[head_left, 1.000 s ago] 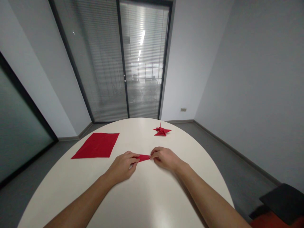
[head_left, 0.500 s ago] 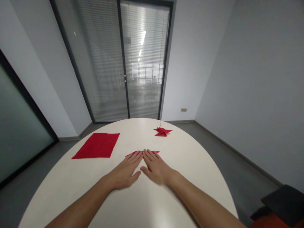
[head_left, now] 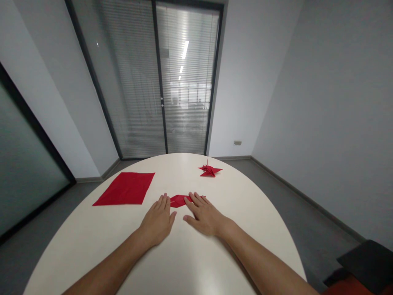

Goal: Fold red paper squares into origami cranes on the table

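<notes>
A small folded piece of red paper lies flat on the table in front of me. My left hand rests on its left end, fingers stretched out and the thumb apart. Over its right part lies my right hand, flat, with fingers extended; a bit of red shows past the fingertips. Both ends of the paper are partly hidden under the fingers. Beyond my right hand stands a folded red paper crane. To the left a square sheet of red paper is spread flat.
All the paper is on a round white table. At the lower right, beside the table, is a dark object with a red part, perhaps a chair. A glass partition with blinds and grey-white walls stand behind the table.
My left hand has slid left along the folded paper, and my right hand slightly right. The middle of the paper now shows between them. The crane and the sheet have not moved.
</notes>
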### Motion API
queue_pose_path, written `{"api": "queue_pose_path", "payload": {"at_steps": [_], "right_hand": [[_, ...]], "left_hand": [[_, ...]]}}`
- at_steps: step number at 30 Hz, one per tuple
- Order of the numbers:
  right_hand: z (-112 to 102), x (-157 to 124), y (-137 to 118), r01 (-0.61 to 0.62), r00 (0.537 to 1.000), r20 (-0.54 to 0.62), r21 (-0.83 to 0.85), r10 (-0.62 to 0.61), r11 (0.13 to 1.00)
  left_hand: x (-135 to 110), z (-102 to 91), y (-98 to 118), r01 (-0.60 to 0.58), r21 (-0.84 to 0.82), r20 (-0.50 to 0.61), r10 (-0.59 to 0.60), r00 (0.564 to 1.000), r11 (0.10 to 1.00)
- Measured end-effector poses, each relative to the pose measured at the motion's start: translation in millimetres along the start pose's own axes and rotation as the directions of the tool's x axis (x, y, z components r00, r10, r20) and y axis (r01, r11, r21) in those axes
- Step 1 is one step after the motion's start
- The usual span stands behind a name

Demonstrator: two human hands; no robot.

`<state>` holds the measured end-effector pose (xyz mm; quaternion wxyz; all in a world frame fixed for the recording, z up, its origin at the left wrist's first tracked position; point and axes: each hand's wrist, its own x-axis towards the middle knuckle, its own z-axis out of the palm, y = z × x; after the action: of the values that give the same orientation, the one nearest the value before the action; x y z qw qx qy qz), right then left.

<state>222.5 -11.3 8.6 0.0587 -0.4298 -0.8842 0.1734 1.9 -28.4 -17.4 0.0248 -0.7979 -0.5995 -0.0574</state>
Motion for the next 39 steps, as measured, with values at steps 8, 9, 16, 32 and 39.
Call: {"api": "queue_pose_path", "payload": {"at_steps": [8,9,16,32,39], "right_hand": [[-4,-1,-5,-0.016,1.0,0.009,0.001,0.016,1.0],[-4,-1,-5,-0.018,1.0,0.011,0.004,0.018,1.0],[-5,-1,-5,-0.051,0.996,0.069,0.002,0.051,0.999],[-26,0,32,-0.171,0.95,-0.272,-0.037,0.155,0.985],[-24,5,42,-0.167,0.923,-0.342,0.062,0.178,0.984]], "left_hand": [[3,-3.3,5,-0.121,-0.053,-0.235,0.106,0.966,0.991],[4,-4.4,6,-0.168,-0.079,-0.217,0.148,0.965,0.983],[2,-2.6,9,-0.192,-0.181,0.023,0.199,0.98,0.964],[-1,-5.6,6,-0.193,-0.2,0.031,0.203,0.979,0.961],[-2,-8.2,8,-0.194,-0.173,0.036,0.203,0.979,0.966]]}}
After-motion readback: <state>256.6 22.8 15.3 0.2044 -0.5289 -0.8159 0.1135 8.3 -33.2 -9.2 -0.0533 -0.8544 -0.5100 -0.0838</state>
